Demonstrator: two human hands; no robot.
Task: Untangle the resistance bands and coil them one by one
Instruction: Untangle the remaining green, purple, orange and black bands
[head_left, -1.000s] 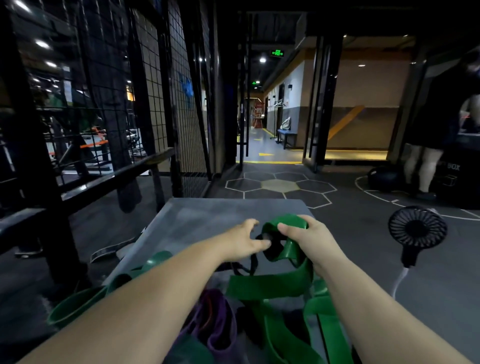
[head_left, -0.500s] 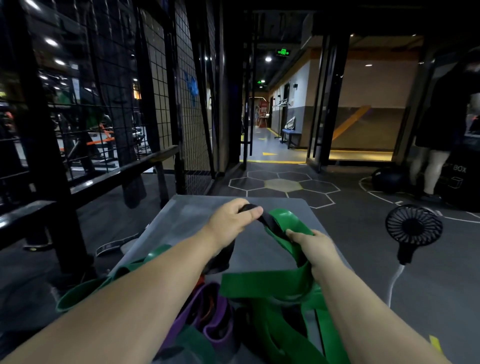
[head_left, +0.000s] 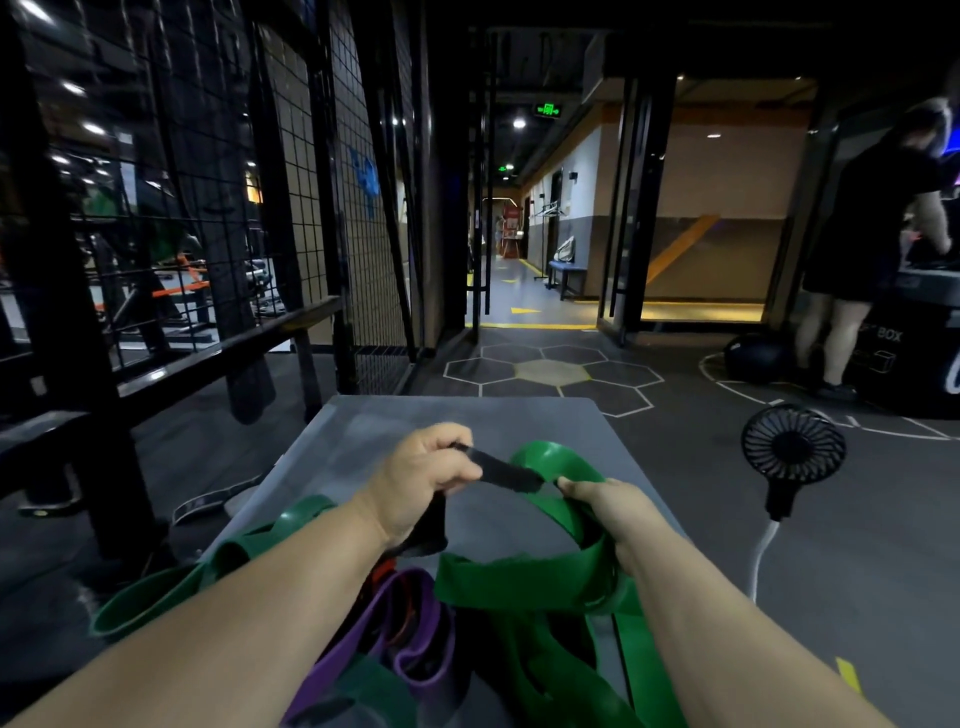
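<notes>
Risk, biggest first: pile (head_left: 447, 623) of bands sits at the near end of the table (head_left: 363, 431), with strands draped over its left edge. A hard pull probably drags the lot to the floor. Green band (head_left: 550, 460) looks threaded with the black band (head_left: 506, 475) between the hands, so pulling apart before the black is fed out would likely cinch the tangle. Stretched rubber snaps back if a grip slips.

Left hand (head_left: 426, 478) is fisted round the black band, raised above the table. Right hand (head_left: 608, 506) is curled round the green band, just beside it. Fan (head_left: 792, 449) stands right of the table, and a flung band could tip it.

Count:
- table 1
- green band: bright strands several, number of bands unclear
- dark green band (head_left: 208, 571) 1
- purple band (head_left: 395, 613) 1
- black band 1
- red strip (head_left: 382, 571) 1, mostly hidden
- fan 1
- hands 2
</notes>
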